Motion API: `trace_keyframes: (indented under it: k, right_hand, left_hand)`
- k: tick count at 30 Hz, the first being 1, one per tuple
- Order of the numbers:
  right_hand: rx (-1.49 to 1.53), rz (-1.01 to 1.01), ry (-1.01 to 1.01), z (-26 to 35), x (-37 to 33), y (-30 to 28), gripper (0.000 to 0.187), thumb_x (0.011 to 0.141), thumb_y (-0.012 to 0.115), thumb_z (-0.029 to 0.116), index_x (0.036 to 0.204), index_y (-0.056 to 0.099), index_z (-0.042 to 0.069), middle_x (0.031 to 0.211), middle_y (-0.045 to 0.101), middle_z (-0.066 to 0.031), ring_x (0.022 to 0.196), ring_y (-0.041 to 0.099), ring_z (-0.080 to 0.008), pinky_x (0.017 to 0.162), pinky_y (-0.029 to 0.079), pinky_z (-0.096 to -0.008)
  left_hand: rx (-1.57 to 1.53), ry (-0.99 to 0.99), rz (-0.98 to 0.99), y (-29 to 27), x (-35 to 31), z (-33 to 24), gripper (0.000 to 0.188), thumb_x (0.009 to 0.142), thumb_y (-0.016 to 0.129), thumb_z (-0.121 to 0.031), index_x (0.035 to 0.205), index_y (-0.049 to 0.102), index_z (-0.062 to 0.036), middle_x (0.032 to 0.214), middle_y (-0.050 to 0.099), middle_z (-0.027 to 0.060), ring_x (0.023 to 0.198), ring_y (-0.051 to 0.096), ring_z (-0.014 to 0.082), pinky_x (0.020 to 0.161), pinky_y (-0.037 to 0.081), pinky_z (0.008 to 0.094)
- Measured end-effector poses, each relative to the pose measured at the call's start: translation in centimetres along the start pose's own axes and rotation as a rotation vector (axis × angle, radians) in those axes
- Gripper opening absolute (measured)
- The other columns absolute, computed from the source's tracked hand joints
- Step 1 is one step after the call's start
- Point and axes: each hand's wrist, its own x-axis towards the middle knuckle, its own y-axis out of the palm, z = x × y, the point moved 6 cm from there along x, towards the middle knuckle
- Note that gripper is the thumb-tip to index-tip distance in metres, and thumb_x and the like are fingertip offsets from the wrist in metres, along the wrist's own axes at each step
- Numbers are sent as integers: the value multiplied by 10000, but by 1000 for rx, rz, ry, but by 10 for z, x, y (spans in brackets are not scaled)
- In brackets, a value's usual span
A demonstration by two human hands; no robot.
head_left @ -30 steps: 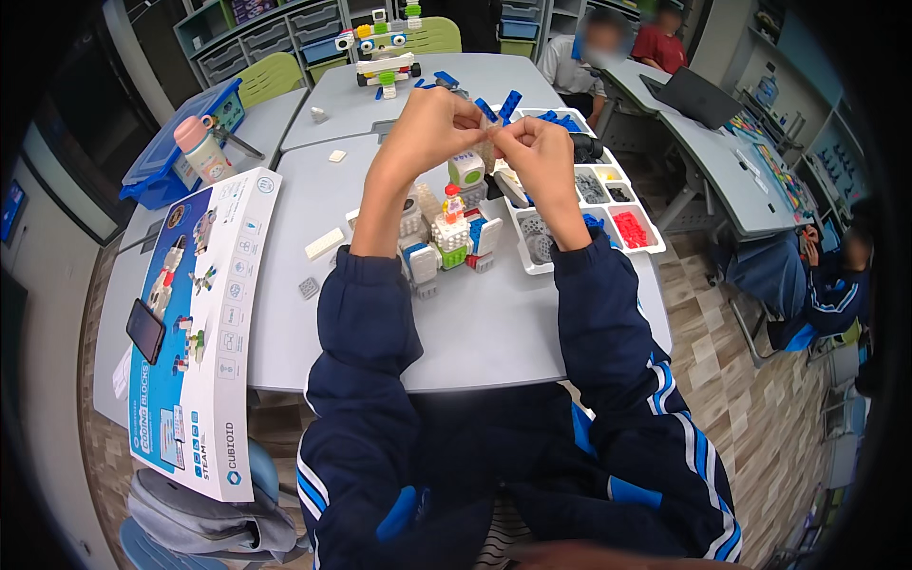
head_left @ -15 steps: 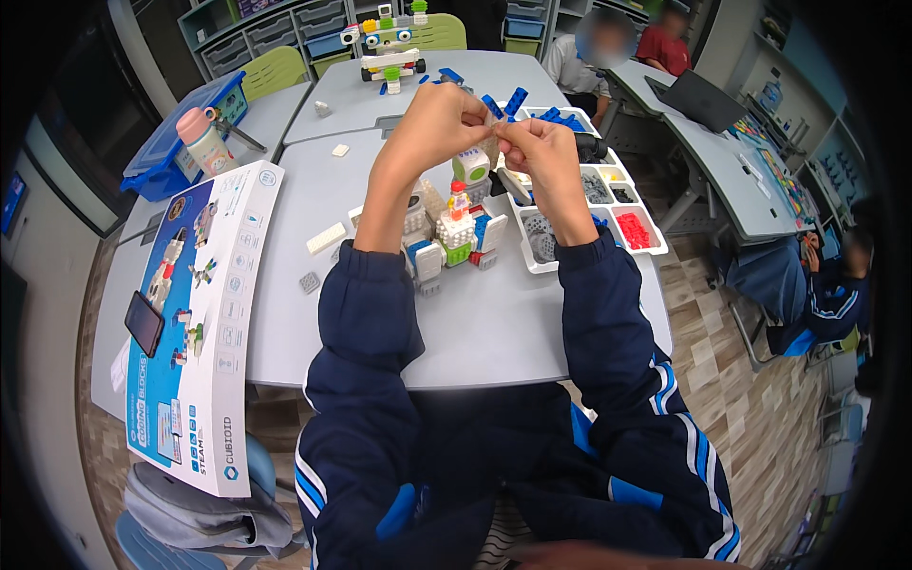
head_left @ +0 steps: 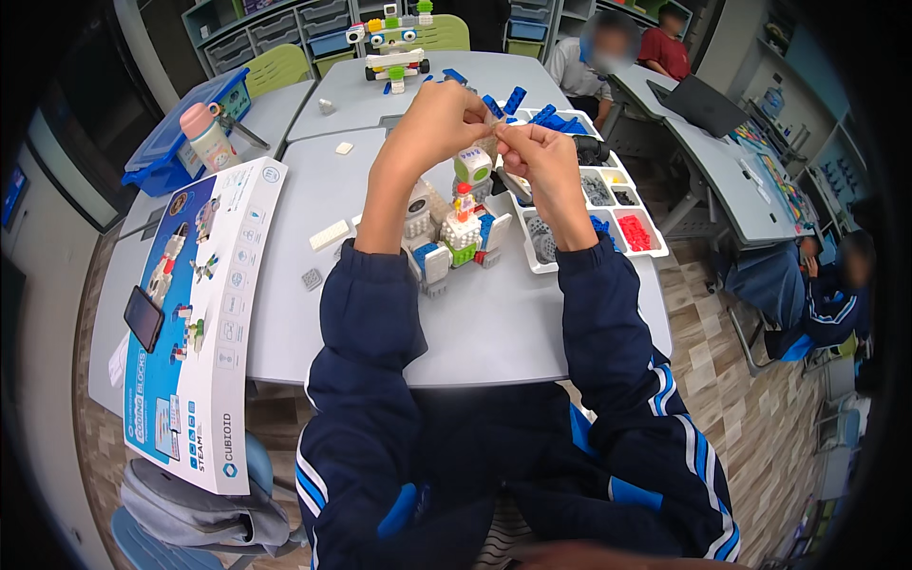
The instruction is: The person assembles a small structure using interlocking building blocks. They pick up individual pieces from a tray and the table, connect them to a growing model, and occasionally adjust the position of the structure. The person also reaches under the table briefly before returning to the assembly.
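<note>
My left hand point(head_left: 439, 122) and my right hand point(head_left: 540, 154) meet fingertip to fingertip above the table, both pinched closed. Between them is something small and pale, mostly covered by the fingers, so its kind cannot be made out. Just below stands a block model point(head_left: 461, 231) of white, grey, green and blue pieces, with a small red-and-yellow figure point(head_left: 464, 201) on top. Behind the figure is a white cube point(head_left: 472, 166) with a green disc. To the right, partly under my right wrist, sits a white sorting tray point(head_left: 543, 268) holding blue beams point(head_left: 514, 100), grey parts and red pieces point(head_left: 634, 231).
A white brick point(head_left: 329, 236) and a grey plate point(head_left: 312, 278) lie left of the model. A large printed box point(head_left: 233, 294) bears a phone point(head_left: 143, 318). Farther back are a bottle point(head_left: 209, 141), a blue bin point(head_left: 157, 163) and a wheeled model point(head_left: 394, 59). Other people sit to the right.
Both hands stay pinched together in almost the same place, with only slight finger movement. The view has shifted a little.
</note>
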Motion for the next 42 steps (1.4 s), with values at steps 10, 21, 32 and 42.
trace_keyframes:
  k: [10,21,32,42]
  right_hand:
    - [-21,20,-48,1,1,-5,254,909,743,228,852,688,-13,756,691,-50,595,562,-28,541,432,-146]
    - [-49,39,-28,2,-1,-5,207,917,723,189,894,695,-15,803,717,-70,635,595,-38,568,451,-152]
    - [-157,-6,-178,8,-6,-15,187,879,743,115,1015,718,-11,922,733,-72,793,661,-86,701,497,-193]
    - [-609,-255,-672,32,-22,-15,130,795,762,55,902,699,15,889,743,-37,655,615,-68,593,489,-220]
  left_hand:
    - [-36,-51,31,0,-2,1,247,807,732,-129,971,739,55,880,749,186,814,748,236,788,593,319]
    - [-63,-48,54,-1,-2,3,255,805,735,-141,976,742,48,887,751,174,821,745,230,787,588,311]
    - [-76,-64,62,-1,-3,5,254,803,760,-152,979,753,31,888,753,167,814,743,219,780,590,311]
    - [-61,-39,45,-1,-4,-1,252,800,753,-146,957,745,50,881,752,176,802,743,226,770,591,316]
